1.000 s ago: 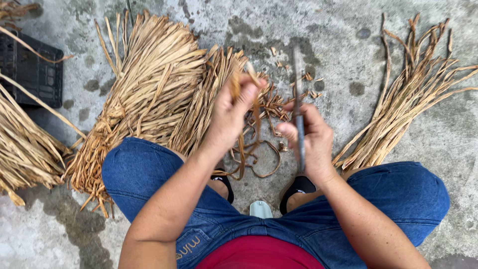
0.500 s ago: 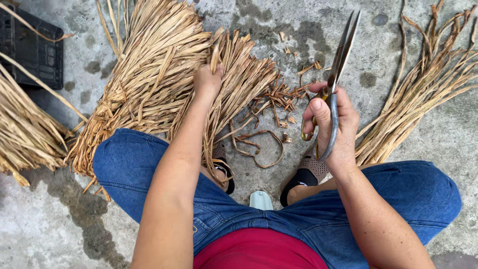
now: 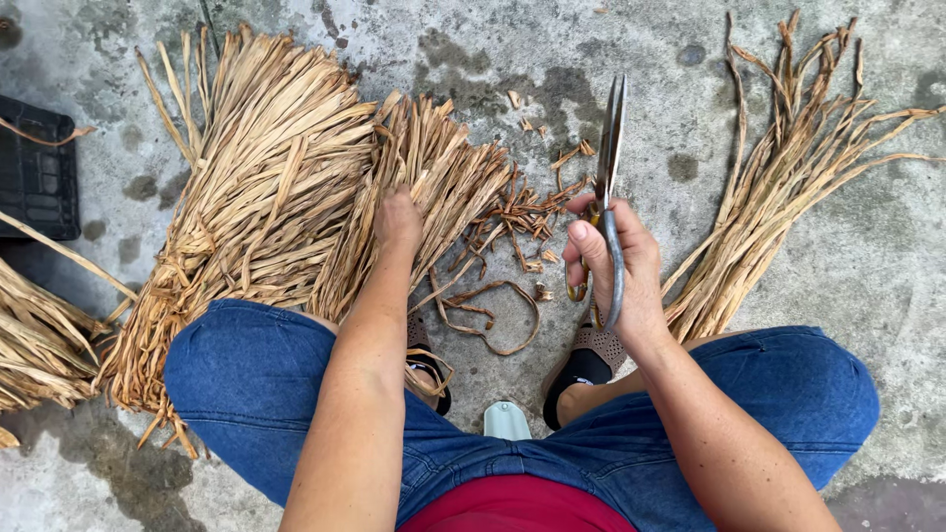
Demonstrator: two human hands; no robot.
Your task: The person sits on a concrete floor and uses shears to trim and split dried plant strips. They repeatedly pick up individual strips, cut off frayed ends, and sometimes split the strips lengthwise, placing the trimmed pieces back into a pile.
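On the concrete floor, left of centre, the left hand is now pressing fingers-down into the big fan of dry, flat straw strips, having left the scissors side; grip on a strip hidden, cannot tell. Right hand is clamping the long steel scissors, blades together, now pointing up. Curled brittle offcuts are lying between. Thinner bundle is sitting toward the floor's right edge.

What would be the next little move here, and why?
Probably the left hand closes on a few strips from the big pile of dried leaves it rests on and draws them toward the scissors, since the right hand holds them upright, blades shut, cutting nothing.
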